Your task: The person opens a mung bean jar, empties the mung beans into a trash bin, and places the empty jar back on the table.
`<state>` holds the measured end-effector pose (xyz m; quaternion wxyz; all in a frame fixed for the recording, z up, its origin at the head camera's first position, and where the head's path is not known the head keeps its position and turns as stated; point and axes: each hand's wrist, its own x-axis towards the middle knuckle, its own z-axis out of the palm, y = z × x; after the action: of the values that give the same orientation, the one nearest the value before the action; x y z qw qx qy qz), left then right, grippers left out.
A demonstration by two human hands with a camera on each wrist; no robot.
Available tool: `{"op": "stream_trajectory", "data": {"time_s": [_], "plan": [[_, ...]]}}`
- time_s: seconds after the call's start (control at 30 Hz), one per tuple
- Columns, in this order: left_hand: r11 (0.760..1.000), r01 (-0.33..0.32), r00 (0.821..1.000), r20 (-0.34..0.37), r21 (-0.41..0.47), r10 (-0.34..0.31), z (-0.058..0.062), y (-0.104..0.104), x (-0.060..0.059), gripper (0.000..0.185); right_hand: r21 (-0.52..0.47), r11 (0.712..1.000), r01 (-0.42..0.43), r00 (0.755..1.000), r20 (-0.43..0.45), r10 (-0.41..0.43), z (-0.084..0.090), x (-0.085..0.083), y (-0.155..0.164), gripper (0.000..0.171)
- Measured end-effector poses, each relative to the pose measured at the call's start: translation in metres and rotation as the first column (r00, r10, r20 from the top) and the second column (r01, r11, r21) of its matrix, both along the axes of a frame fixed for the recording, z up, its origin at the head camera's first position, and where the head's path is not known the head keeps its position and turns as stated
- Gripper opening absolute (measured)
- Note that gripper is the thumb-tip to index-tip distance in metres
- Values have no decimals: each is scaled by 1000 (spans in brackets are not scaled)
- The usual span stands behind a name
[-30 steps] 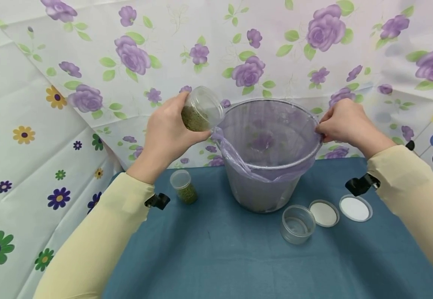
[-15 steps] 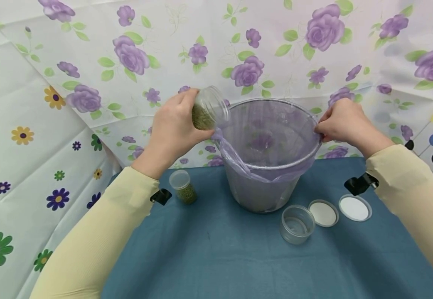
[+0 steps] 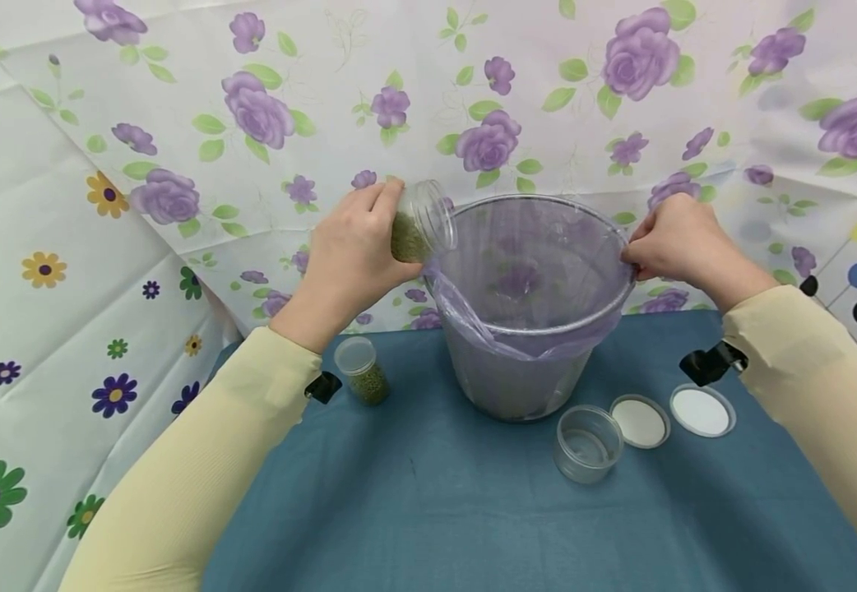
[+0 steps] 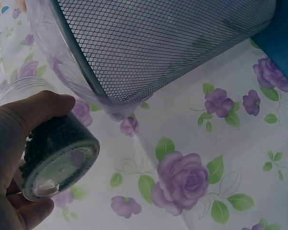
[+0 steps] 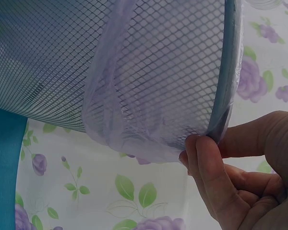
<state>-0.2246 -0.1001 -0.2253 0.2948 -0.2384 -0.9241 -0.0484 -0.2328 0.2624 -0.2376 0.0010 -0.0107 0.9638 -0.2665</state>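
Clearly, the left hand [image 3: 354,251] is curled round a clear jar [image 3: 412,228] partly filled with green grains [image 3: 406,240], holding it tilted at the near-left side of the bin [image 3: 513,386], its mouth turned toward the opening. In the left wrist view the thumb lies along the jar's side and other fingers show near its base, while the grains look dark in that dimmer light. Whether the mouth touches the bin's rim or sits just above it is hard to tell from the head view. Across the bin, the right hand [image 3: 673,238] pinches the rim together with the thin purple liner [image 3: 461,308], which lines the inside and folds out over the edge in loose gathers; the right wrist view shows the bin's wall as metal mesh. The bin stands upright toward the back of a blue cloth [image 3: 414,526]. Near its foot on the left, a smaller container [image 3: 368,380] holds green grains. To the right front stands a low clear tub [image 3: 584,459], with a round lid [image 3: 639,422] just beside it and a whiter lid [image 3: 702,411] next along. Purple-flowered sheeting [image 3: 310,66] hangs behind.
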Motion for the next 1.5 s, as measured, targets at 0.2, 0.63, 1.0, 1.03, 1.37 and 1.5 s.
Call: {"op": "stream_trajectory", "data": {"time_s": [0.2, 0.63, 1.0, 1.03, 1.37, 1.5], "plan": [[999, 24, 999, -35, -33, -25, -2, 2, -2, 89, 4, 1000, 1, 1000, -3, -1, 0, -1, 1, 24], [996, 61, 994, -82, -69, -66, -3, 5, -3, 89, 7, 1000, -6, 1000, 1, 6, -1, -3, 0, 23], [992, 80, 989, -118, -94, -91, -2, 6, -4, 89, 5, 1000, -3, 1000, -1, 3, -1, -2, -1, 23], [992, 82, 988, -120, -96, -94, -1, 6, -4, 89, 6, 1000, -3, 1000, -2, 3, -1, -2, -1, 23], [988, 100, 982, -147, -122, -118, -1, 8, -4, 85, 16, 1000, -3, 1000, -6, 4, 0, -1, -2, 22], [987, 104, 981, -152, -125, -123, 0, 9, -5, 85, 19, 1000, -7, 1000, -11, 7, 0, -1, -2, 23]]}}
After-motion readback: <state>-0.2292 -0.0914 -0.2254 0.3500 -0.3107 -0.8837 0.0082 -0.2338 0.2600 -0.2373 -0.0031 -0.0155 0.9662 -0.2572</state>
